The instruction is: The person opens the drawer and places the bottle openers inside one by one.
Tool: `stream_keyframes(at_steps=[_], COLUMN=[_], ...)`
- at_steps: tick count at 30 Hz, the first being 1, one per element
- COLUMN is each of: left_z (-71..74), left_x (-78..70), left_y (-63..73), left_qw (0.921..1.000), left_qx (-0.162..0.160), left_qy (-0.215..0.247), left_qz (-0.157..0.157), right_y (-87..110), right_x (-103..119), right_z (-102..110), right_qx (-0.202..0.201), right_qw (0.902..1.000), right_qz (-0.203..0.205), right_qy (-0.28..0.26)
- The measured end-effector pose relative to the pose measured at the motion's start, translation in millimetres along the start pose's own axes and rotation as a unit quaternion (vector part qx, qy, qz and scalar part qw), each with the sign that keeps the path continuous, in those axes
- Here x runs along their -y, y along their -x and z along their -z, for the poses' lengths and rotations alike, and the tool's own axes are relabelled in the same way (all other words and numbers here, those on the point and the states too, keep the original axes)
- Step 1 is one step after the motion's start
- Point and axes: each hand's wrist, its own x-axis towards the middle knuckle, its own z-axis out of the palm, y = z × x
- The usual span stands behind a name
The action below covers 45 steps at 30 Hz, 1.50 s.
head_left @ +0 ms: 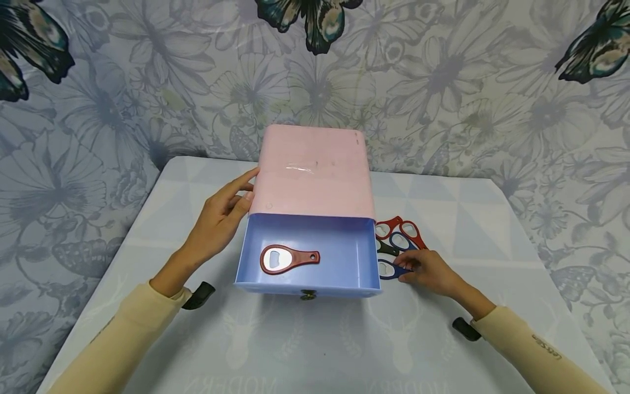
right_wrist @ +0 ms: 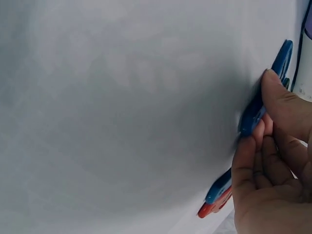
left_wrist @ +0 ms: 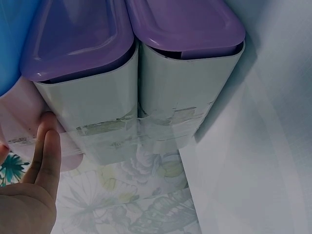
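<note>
A pink drawer unit [head_left: 315,172] stands on the table with its top blue drawer [head_left: 339,257] pulled out. In that drawer lies a red-brown bottle opener [head_left: 307,257]. My left hand [head_left: 216,219] rests on the unit's left side; in the left wrist view its fingers [left_wrist: 51,153] stretch along the wall. Right of the drawer, my right hand [head_left: 430,270] pinches a blue bottle opener [head_left: 389,269] between thumb and fingers, seen closer as the blue opener [right_wrist: 252,114] in the right wrist view. Beside it are red openers [head_left: 415,234], another blue opener [head_left: 400,241] and a dark one [head_left: 387,248].
Lower tiers with purple drawers [left_wrist: 190,24] and pale grey-green casings [left_wrist: 180,87] show in the left wrist view. The white patterned table [head_left: 295,350] backs onto a flowered wall [head_left: 443,98]. A small metal knob [head_left: 308,295] sits on the drawer front.
</note>
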Motion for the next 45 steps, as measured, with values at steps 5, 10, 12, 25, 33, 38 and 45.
stream_keyframes(at_steps=[5, 10, 12, 25, 33, 38, 45], left_z=[0.1, 0.4, 0.3, -0.1, 0.6, 0.6, 1.9], left_x=[0.5, 1.1, 1.6, 4.2, 2.4, 0.9, 0.3], left_y=[1.2, 1.9, 2.2, 3.7, 2.3, 0.9, 0.9], left_qw=[1.0, 1.0, 1.0, 0.9999, 0.9998, 0.9999, 0.9999], left_qx=[-0.001, -0.003, -0.003, -0.001, 0.005, 0.006, 0.005], left_qy=[0.002, 0.003, 0.002, 0.005, 0.008, 0.007, 0.004], left_qz=[0.0, 0.0, 0.001, 0.013, 0.018, 0.013, 0.011], right_y=[0.5, 0.9, 0.9, -3.1, -1.6, -1.1, -1.4], right_x=[0, 1, 2, 24, 42, 54, 64], right_z=[1, 4, 7, 40, 57, 66, 73], right_qx=[0.01, 0.003, -0.005, -0.065, -0.086, -0.088, -0.093], right_qw=[0.9999, 1.0, 1.0, 0.9977, 0.9961, 0.9954, 0.9937], right_qz=[0.013, 0.007, 0.003, 0.021, 0.004, 0.008, 0.027], right_qy=[0.004, 0.006, 0.008, -0.008, -0.021, -0.037, -0.056])
